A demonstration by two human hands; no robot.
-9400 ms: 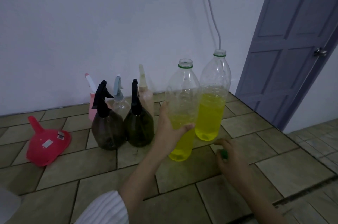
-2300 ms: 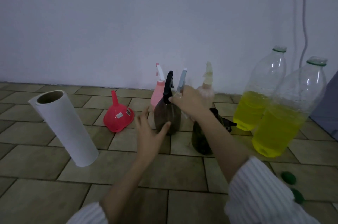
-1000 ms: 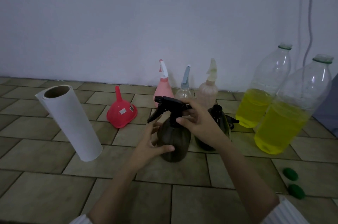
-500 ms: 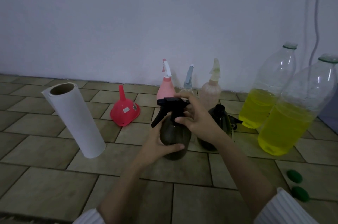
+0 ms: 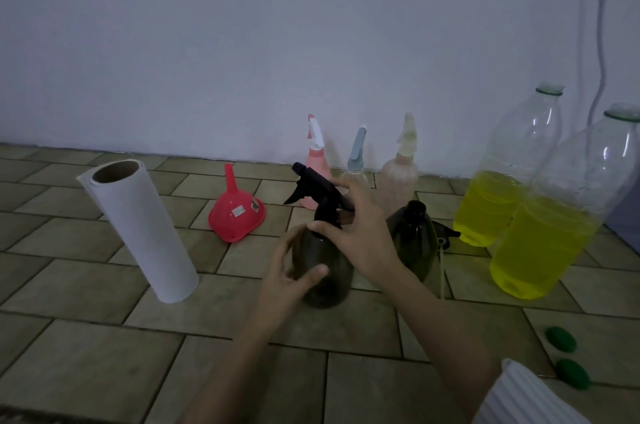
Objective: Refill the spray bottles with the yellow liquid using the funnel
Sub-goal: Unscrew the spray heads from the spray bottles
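A dark spray bottle stands on the tiled floor in front of me. My left hand curls around its body. My right hand grips its black trigger head at the neck. A second dark spray bottle without its head stands just to the right, its black head lying behind it. The red funnel rests mouth down to the left. Two large uncapped bottles of yellow liquid stand at the right.
Pink, clear blue-topped and beige spray bottles line the wall. A white paper roll stands at the left. Two green caps lie on the floor at lower right.
I pulled the dark spray bottle toward me from the row and took hold of it with both hands. The trigger head has turned since half a second ago.
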